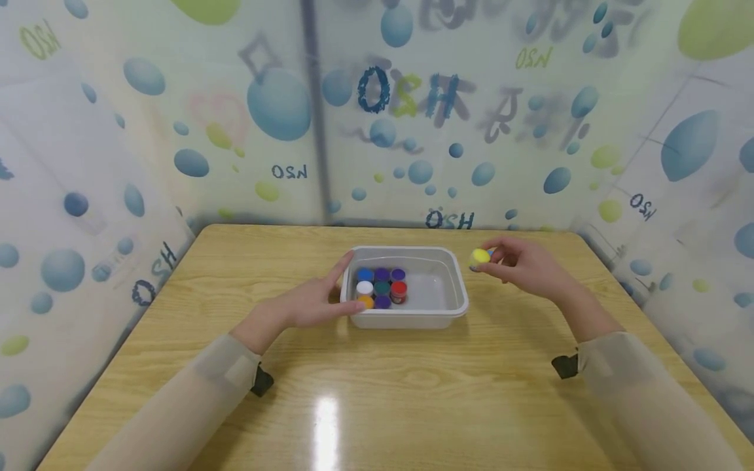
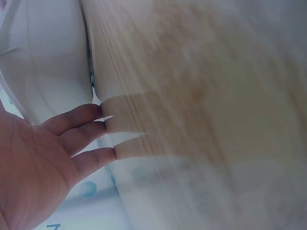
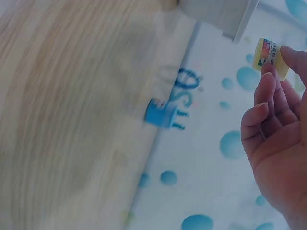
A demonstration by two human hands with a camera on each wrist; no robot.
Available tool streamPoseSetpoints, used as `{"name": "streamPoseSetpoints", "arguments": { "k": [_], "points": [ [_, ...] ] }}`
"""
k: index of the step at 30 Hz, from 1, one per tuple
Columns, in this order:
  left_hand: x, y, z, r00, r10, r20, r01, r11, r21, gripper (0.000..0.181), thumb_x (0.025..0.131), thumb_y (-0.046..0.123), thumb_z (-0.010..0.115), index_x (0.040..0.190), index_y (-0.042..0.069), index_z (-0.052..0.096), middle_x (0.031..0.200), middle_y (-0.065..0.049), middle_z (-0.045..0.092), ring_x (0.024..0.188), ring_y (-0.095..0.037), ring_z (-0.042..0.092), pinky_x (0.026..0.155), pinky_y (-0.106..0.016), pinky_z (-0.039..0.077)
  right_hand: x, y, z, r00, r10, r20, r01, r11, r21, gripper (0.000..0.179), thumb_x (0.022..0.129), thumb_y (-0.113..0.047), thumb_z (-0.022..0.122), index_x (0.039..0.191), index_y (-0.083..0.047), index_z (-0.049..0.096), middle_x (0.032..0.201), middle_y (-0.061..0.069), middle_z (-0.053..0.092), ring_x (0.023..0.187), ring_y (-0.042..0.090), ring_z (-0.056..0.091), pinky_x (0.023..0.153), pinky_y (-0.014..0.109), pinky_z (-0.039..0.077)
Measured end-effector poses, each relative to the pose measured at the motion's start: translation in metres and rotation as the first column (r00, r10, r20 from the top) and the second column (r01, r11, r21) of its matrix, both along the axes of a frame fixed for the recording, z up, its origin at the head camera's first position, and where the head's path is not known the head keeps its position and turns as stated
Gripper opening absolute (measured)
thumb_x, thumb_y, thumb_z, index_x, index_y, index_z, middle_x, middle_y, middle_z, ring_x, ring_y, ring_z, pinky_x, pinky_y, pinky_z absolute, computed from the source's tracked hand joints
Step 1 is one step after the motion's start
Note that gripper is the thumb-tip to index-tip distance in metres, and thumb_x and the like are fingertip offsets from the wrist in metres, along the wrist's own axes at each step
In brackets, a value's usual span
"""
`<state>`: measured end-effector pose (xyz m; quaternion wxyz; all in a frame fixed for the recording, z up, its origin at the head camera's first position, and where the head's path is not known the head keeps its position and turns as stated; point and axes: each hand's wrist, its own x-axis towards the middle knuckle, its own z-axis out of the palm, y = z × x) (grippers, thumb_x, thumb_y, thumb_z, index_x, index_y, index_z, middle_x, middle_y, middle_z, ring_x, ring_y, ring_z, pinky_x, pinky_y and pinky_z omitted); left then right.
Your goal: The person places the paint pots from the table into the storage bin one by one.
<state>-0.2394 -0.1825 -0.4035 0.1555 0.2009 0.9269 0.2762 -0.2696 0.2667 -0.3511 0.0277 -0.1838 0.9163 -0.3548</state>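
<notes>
A grey plastic tub [image 1: 432, 294] stands on the wooden table with several small jars in its left part, among them a white-capped jar [image 1: 364, 288], a red jar [image 1: 398, 291] and an orange-capped jar [image 1: 366, 301]. Spread along the tub's left end, my left hand [image 1: 306, 302] has its thumb at the near rim and its index finger by the far corner. Straight fingers show beside the tub wall in the left wrist view. My right hand [image 1: 527, 265] pinches a small yellow paint jar [image 3: 268, 56] between thumb and fingertips, raised off the tub's right side.
A blue jar [image 3: 160, 113] stands on the table, mostly hidden behind my right hand in the head view. The wooden table [image 1: 377, 392] meets printed wall sheeting [image 1: 377, 150] at its back and sides.
</notes>
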Motion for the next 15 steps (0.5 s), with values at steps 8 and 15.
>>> {"name": "streamPoseSetpoints", "arguments": {
  "k": [8, 15],
  "points": [
    [0.000, 0.000, 0.000, 1.000, -0.002, 0.000, 0.002, 1.000, 0.005, 0.116, 0.097, 0.084, 0.058, 0.175, 0.040, -0.017, 0.157, -0.022, 0.062, 0.143, -0.041, 0.062, 0.122, -0.063, 0.046, 0.004, -0.041, 0.007, 0.992, 0.114, -0.061, -0.115, 0.993, -0.017, 0.032, 0.100, -0.024, 0.084, 0.129, -0.016, 0.073, 0.098, 0.005, 0.071, 0.072, 0.018, 0.061, 0.064, 0.029, 0.052],
    [-0.001, -0.001, -0.001, 1.000, -0.013, -0.014, 0.013, 1.000, 0.007, 0.116, 0.098, 0.083, 0.057, 0.175, 0.037, -0.016, 0.154, -0.021, 0.065, 0.139, -0.041, 0.065, 0.120, -0.062, 0.048, 0.006, -0.069, 0.005, 0.985, 0.169, -0.033, -0.168, 0.986, 0.010, 0.033, 0.100, -0.027, 0.084, 0.129, -0.018, 0.072, 0.100, 0.001, 0.071, 0.078, 0.022, 0.061, 0.068, 0.029, 0.051]
  ]
}}
